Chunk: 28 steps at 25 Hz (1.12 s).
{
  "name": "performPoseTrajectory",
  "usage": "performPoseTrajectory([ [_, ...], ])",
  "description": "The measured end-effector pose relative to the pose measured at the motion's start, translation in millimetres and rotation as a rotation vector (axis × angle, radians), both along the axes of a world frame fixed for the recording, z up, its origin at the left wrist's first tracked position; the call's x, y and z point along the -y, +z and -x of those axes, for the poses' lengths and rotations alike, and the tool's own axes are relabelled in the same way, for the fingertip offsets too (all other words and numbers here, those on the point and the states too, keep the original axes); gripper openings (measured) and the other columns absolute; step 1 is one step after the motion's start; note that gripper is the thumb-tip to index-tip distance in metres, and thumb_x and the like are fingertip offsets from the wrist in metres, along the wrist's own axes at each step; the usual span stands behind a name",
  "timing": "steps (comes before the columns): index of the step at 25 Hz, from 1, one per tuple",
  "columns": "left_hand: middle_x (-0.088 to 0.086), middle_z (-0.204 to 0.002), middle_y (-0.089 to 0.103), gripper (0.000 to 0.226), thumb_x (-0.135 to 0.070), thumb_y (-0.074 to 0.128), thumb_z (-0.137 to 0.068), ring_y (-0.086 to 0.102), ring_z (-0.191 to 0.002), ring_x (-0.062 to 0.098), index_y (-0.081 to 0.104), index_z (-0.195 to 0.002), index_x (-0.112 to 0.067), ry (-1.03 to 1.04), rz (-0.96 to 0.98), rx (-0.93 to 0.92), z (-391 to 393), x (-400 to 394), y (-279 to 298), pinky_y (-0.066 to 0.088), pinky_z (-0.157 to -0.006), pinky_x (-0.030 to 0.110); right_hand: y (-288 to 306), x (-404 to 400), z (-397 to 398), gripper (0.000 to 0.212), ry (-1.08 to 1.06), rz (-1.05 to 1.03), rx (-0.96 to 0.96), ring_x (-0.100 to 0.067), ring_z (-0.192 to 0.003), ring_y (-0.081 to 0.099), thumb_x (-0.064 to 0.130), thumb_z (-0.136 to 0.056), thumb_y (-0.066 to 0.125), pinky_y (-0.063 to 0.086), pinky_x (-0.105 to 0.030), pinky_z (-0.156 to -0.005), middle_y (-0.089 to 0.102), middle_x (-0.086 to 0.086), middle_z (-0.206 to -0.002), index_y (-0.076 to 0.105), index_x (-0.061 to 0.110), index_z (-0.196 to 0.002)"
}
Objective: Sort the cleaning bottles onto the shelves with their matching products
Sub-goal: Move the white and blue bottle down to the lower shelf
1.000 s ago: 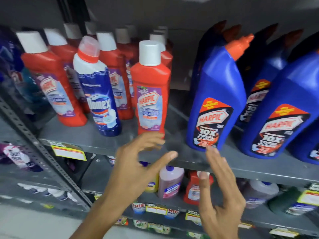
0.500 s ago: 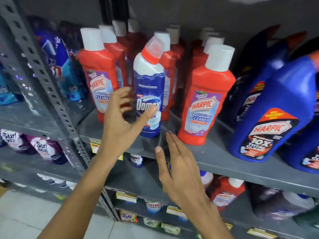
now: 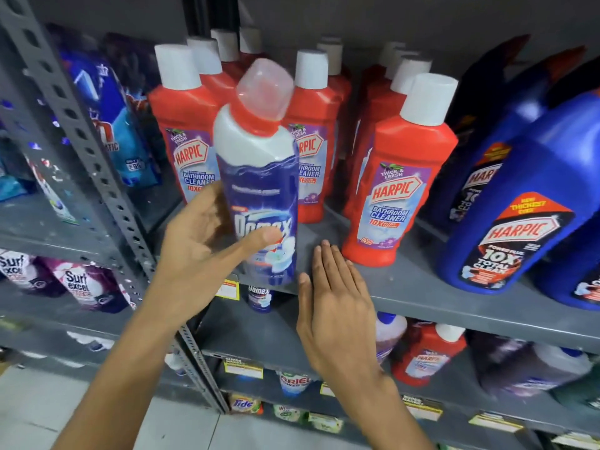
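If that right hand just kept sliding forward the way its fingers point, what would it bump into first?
Probably the nearest red Harpic bottle: the right hand lies flat with fingertips aimed up the shelf toward its base, though depth is unclear.

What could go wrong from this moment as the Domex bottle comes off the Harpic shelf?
1. The left hand holds the Domex bottle loosely, only the thumb showing across its label; tilted near the shelf edge, it could slip.
2. Red Harpic bottles stand close by; swinging it out might topple one.
3. The right hand is flat and open, not supporting it.
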<state>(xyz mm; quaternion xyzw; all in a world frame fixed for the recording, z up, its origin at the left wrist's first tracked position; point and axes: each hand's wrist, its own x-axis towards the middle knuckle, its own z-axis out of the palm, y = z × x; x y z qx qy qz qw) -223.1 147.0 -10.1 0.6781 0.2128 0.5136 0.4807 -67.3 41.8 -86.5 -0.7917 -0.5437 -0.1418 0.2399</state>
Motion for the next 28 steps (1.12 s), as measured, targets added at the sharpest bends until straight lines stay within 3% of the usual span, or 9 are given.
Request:
performPoseTrajectory([
  [3, -0.005, -0.125, 0.084, 0.058, -0.043, 0.098, -0.077, 0.082, -0.113, 0.012, 0.072, -0.127, -0.031, -0.015, 0.039, -0.086, 51, 28, -18, 0.064, -0.098, 0.025, -2, 0, -2, 0.049, 0.01, -0.017, 0.006, -0.024, -0.152, 0.054, 0.029, -0.11, 0.051, 0.041, -0.039, -0.129, 0.058, -0.013, -0.16, 0.058, 0.003, -0.151],
  [6, 0.004, -0.128, 0.083, 0.072, -0.04, 0.104, -0.069, 0.081, -0.116, 0.022, 0.072, -0.131, -0.023, -0.017, 0.189, -0.204, 88, 43, -68, 0.067, -0.096, 0.034, -4, 0, -1, 0.049, 0.008, -0.025, -0.006, -0.023, -0.154, 0.052, 0.031, -0.112, 0.049, 0.039, -0.039, -0.131, 0.057, -0.012, -0.161, 0.056, 0.004, -0.152],
  [9, 0.0, -0.135, 0.081, 0.084, -0.038, 0.106, -0.067, 0.077, -0.122, 0.015, 0.068, -0.14, -0.021, -0.011, 0.284, -0.364, 101, 40, -125, 0.063, -0.096, 0.02, -7, -2, 2, 0.051, -0.001, -0.009, -0.013, -0.022, -0.156, 0.048, 0.033, -0.113, 0.043, 0.036, -0.039, -0.132, 0.053, -0.01, -0.164, 0.052, 0.005, -0.155],
  [11, -0.011, -0.137, 0.079, 0.086, -0.037, 0.105, -0.068, 0.073, -0.126, 0.006, 0.065, -0.144, -0.029, -0.003, 0.28, -0.475, 94, 29, -152, 0.056, -0.099, 0.011, -6, -2, 0, 0.052, -0.016, -0.02, 0.008, -0.022, -0.156, 0.049, 0.033, -0.113, 0.042, 0.036, -0.039, -0.132, 0.054, -0.01, -0.164, 0.053, 0.005, -0.155],
  [14, -0.027, -0.119, 0.081, 0.073, -0.028, 0.103, -0.065, 0.074, -0.109, -0.009, 0.069, -0.126, -0.047, 0.009, 0.319, -0.579, 80, 5, -187, 0.053, -0.091, 0.004, -5, -2, 0, 0.051, -0.013, -0.035, 0.021, -0.022, -0.155, 0.05, 0.033, -0.113, 0.041, 0.036, -0.038, -0.132, 0.055, -0.01, -0.163, 0.053, 0.005, -0.154],
  [18, -0.018, -0.111, 0.083, 0.076, -0.027, 0.099, -0.064, 0.079, -0.105, 0.012, 0.067, -0.132, -0.018, -0.011, 0.334, -0.675, 62, -32, -228, 0.062, -0.099, 0.022, -5, -1, 2, 0.051, -0.015, -0.03, 0.021, -0.022, -0.156, 0.049, 0.033, -0.114, 0.041, 0.035, -0.037, -0.133, 0.055, -0.009, -0.163, 0.053, 0.005, -0.155],
  [20, -0.003, -0.117, 0.081, 0.077, -0.015, 0.101, -0.07, 0.078, -0.108, 0.022, 0.064, -0.138, -0.006, -0.009, 0.351, -0.732, 55, -44, -240, 0.062, -0.106, 0.038, -5, -1, 2, 0.051, -0.02, -0.032, 0.018, -0.021, -0.156, 0.048, 0.033, -0.114, 0.041, 0.034, -0.037, -0.133, 0.054, -0.009, -0.163, 0.052, 0.006, -0.155],
  [28, 0.026, -0.138, 0.073, 0.074, 0.013, 0.09, -0.078, 0.071, -0.127, 0.042, 0.057, -0.143, 0.005, 0.051, 0.578, -0.718, 45, -64, -267, 0.055, -0.114, 0.057, -4, -1, 4, 0.051, -0.026, -0.03, 0.009, -0.022, -0.156, 0.048, 0.032, -0.113, 0.042, 0.035, -0.038, -0.132, 0.054, -0.009, -0.164, 0.052, 0.006, -0.155],
])
